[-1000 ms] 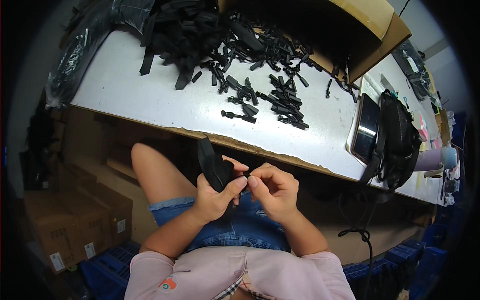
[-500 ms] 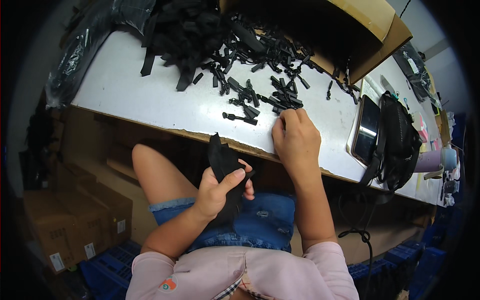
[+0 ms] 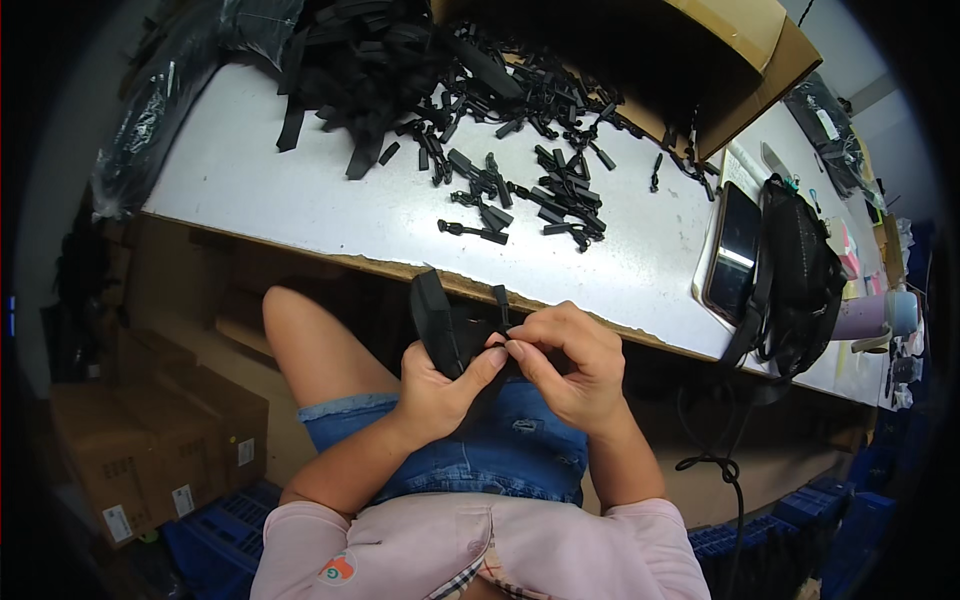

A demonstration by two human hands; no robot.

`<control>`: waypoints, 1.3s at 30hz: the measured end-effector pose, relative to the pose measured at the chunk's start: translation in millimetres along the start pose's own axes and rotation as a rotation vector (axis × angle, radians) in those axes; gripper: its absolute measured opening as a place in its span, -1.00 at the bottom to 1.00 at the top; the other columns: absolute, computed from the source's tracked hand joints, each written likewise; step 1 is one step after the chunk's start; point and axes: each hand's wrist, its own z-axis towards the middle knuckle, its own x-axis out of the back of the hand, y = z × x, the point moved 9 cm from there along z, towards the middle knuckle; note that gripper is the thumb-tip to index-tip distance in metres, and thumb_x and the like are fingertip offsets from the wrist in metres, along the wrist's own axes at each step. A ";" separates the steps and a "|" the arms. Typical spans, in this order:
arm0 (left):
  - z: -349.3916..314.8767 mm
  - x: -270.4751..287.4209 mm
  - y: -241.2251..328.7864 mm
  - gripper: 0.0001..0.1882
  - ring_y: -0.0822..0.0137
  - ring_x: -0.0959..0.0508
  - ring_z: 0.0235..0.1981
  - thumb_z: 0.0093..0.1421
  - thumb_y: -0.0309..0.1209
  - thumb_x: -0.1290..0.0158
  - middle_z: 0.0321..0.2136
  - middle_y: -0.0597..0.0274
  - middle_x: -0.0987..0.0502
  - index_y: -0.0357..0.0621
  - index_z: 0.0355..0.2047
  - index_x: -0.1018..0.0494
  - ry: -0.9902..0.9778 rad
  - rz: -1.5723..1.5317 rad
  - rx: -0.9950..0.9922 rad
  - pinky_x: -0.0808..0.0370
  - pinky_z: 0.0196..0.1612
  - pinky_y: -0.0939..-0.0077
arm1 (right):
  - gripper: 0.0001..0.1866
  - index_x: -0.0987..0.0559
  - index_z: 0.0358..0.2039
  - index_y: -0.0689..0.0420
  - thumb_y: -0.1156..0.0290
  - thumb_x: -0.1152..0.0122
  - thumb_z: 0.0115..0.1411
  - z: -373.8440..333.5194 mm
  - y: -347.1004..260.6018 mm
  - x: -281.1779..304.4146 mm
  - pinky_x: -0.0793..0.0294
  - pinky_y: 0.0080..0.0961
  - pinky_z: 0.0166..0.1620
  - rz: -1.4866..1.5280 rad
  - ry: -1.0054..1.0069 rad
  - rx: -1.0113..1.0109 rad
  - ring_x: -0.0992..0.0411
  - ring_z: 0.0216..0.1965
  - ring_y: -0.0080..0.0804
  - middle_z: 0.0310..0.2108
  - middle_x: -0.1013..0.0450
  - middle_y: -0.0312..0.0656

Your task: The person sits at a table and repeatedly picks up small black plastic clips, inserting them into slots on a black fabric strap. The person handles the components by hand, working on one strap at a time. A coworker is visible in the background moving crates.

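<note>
Over my lap, just in front of the table edge, my two hands meet fingertip to fingertip. My left hand (image 3: 438,398) is closed on a black fabric strip (image 3: 433,312), whose folded upper part sticks up past the thumb. My right hand (image 3: 583,372) pinches a small black zipper pull (image 3: 502,298) against the left thumb; its flat end points up, while its lower part is hidden by the fingers. On the white table beyond lies a loose cluster of similar black pulls (image 3: 568,190). A heap of black fabric strips (image 3: 365,75) lies behind them to the left.
An open cardboard box (image 3: 765,100) lies at the back right, with pulls spilling around its mouth. To the right are a phone (image 3: 733,255), a black bag (image 3: 800,270) and a purple cup (image 3: 858,318). Cardboard cartons (image 3: 150,440) and blue crates (image 3: 225,535) stand low at the left.
My right hand has come back from the pulls on the table to my left hand, bringing one pull. My left hand has shifted slightly right, still holding the fabric strip.
</note>
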 end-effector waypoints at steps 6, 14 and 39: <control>-0.7 1.7 2.0 -0.89 0.60 -0.41 -0.54 0.02 -0.52 -0.05 -0.56 0.33 -0.45 -0.30 -0.42 -0.44 -0.046 0.219 -0.003 -0.37 -0.50 0.71 | -0.85 -0.49 -0.50 0.24 0.68 -0.16 -0.16 0.1 -11.5 -1.7 -0.32 -0.64 -0.59 -0.127 -0.046 0.127 -0.34 -0.62 -0.48 -0.57 -0.35 -0.19; -1.4 5.4 5.2 -0.85 0.60 -0.39 -0.58 0.01 -0.55 -0.03 -0.54 0.32 -0.43 -0.28 -0.36 -0.40 0.018 0.043 0.023 -0.33 -0.54 0.76 | -0.84 -0.48 -0.48 0.27 0.68 -0.19 -0.15 -9.8 -4.8 -6.9 -0.30 -0.74 -0.57 -0.117 0.037 0.068 -0.33 -0.58 -0.60 -0.52 -0.35 -0.20; 1.0 -4.1 9.2 -0.81 0.66 -0.27 -0.69 0.01 -0.52 0.00 -0.45 0.25 -0.38 -0.34 -0.34 -0.41 -0.093 -0.055 0.052 -0.14 -0.69 0.85 | -0.94 -0.42 -0.50 0.26 0.57 -0.10 0.00 -39.0 56.6 -31.6 -0.11 -0.83 -0.66 0.780 0.072 -0.556 -0.16 -0.69 -0.76 -0.61 -0.28 -0.34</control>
